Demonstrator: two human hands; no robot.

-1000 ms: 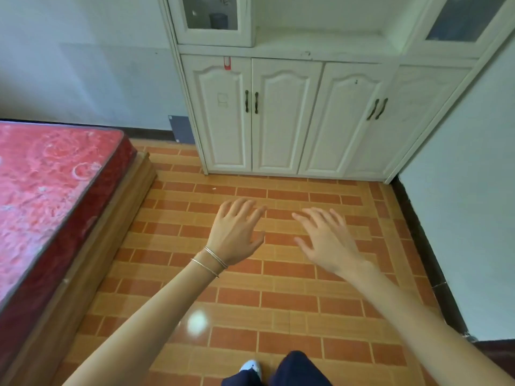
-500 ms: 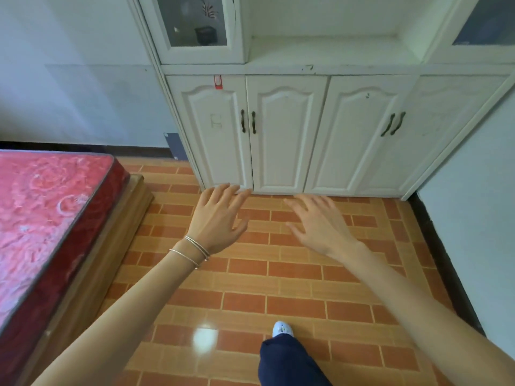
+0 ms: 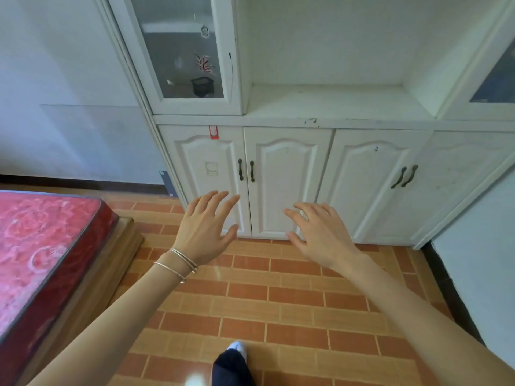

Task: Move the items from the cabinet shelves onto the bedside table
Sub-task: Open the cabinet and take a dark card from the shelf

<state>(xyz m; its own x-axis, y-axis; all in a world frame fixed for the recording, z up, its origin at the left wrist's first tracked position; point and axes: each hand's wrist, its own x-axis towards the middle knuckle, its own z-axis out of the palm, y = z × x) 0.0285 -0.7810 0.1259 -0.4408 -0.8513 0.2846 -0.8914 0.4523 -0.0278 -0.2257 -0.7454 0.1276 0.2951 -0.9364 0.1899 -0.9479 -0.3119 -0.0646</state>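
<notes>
Head view: you stand facing the white cabinet (image 3: pixel 328 107) with both arms held out. Your left hand (image 3: pixel 204 229), thin bangles (image 3: pixel 178 263) at its wrist, and your right hand (image 3: pixel 320 232) are both released, fingers spread and straight. They grasp nothing and float in front of the lower doors (image 3: pixel 281 179).

The one item I can make out is a small dark pot (image 3: pixel 202 85) with thin red sprigs. It stands on the shelf behind the closed glass door (image 3: pixel 178 51), up and to your left. Whatever lies behind the lower doors is hidden. The bedside worktop is not in view; only the bed (image 3: pixel 41 246) shows at your left.

The step is likely reaching in. Raise your left hand to the glass door. I see no knob on it, so feel along its right frame edge and swing it gently. Take the pot round its body, never by the sprigs, and hold it upright. Then try the paired handles (image 3: pixel 246 170) just above your left fingertips.
</notes>
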